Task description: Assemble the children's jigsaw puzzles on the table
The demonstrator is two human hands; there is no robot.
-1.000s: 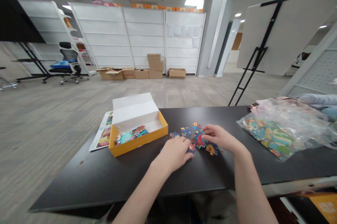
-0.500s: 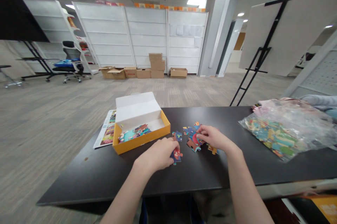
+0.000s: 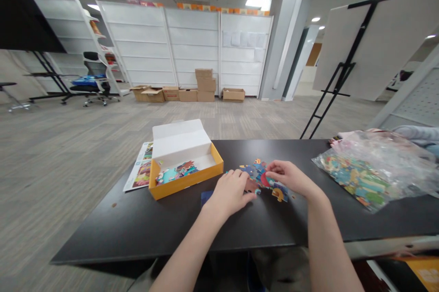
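Observation:
Joined jigsaw puzzle pieces (image 3: 253,171) lie on the black table between my hands. My left hand (image 3: 230,192) rests palm down over the left side of them, thumb apart from the fingers, covering some pieces. A dark blue puzzle piece (image 3: 206,197) shows beside my left wrist. My right hand (image 3: 287,177) pinches a puzzle piece (image 3: 269,179) at the right side of the cluster; the fingers partly hide it. Just below my right hand is an orange and blue puzzle piece (image 3: 280,192).
A yellow box (image 3: 187,184) with its white lid raised holds several loose pieces. Under its left side sticks out a printed sheet (image 3: 137,170). To the right lies a clear plastic bag (image 3: 363,177) of colourful pieces. The black table's (image 3: 113,237) front edge is near me.
My left hand has moved right, from the piece with a red figure onto the cluster, and its fingers have spread. My right hand has shifted slightly right.

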